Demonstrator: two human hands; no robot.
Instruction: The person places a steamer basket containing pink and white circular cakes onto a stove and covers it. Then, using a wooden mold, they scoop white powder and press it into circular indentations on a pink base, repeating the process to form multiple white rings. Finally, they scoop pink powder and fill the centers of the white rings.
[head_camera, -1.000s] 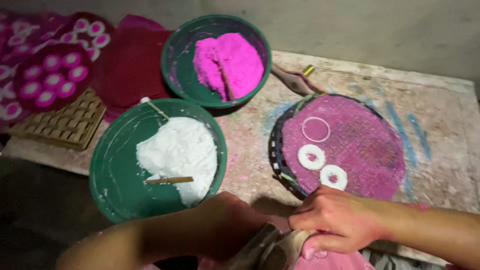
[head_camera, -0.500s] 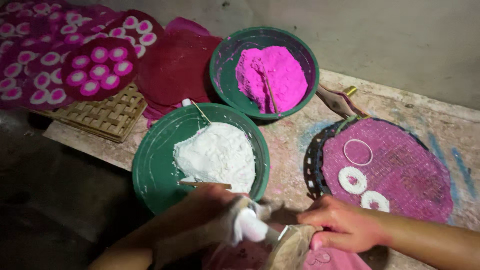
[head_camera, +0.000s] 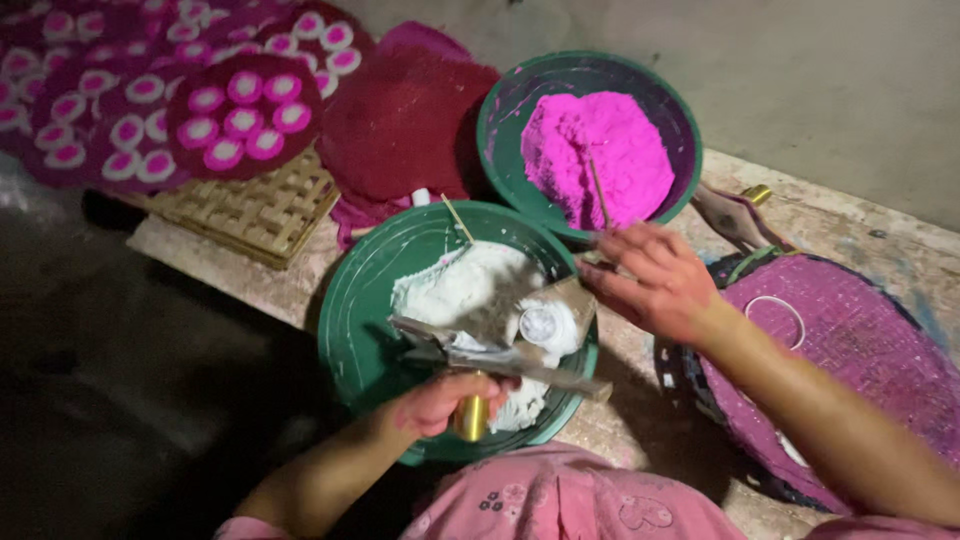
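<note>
So the left hand (head_camera: 440, 400) is wrapped around a brass handle (head_camera: 470, 417), holding a flat paddle-like mold tool (head_camera: 500, 355) level over the green basin of white dough (head_camera: 455, 330). A round white lump (head_camera: 545, 325) sits on the tool near its far end, right above the dough pile. The right hand (head_camera: 650, 280) hovers just beside that lump with fingers loosely spread and nothing in it, fingertips nearly touching the tool's edge.

My take on doing this bit well: keep the tool flat and steady with a firm grip on the handle, stay over the basin so any crumbs drop back in, and press the lump evenly with the fingertips rather than poking one side, or it'll come out lopsided.

Behind it is a second green basin with pink dough (head_camera: 600, 150) and a thin stick poking out. To the right there's a round pink woven tray (head_camera: 860, 350) with a white ring on it, well apart from the tool. Finished pink and white rounds (head_camera: 245, 115) sit on trays at the far left, next to a bamboo mat (head_camera: 250, 215)
</note>
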